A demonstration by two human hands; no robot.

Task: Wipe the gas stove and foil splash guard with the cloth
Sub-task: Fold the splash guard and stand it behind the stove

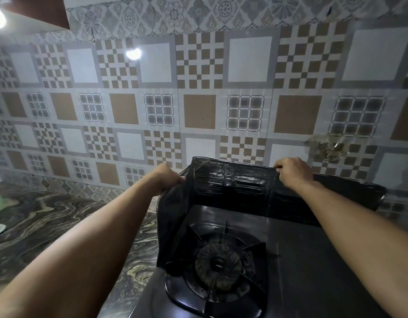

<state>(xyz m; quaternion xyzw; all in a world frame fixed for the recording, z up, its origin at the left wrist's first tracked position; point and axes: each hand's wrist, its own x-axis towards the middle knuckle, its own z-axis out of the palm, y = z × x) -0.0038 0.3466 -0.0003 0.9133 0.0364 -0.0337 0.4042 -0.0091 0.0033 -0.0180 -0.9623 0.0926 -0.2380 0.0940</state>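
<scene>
I hold the foil splash guard (pixel 244 182) by its top edge, my left hand (pixel 167 179) pinching the corner fold and my right hand (pixel 291 172) clamped on the rim further along, apparently to steady or shift the flimsy sheet. Below both grips sits the gas stove (pixel 313 260), its burner (pixel 218 263) under my left-hand hold. No cloth shows (wiping looks unstarted). The tiled wall (pixel 198 99) rises behind my knuckles.
</scene>
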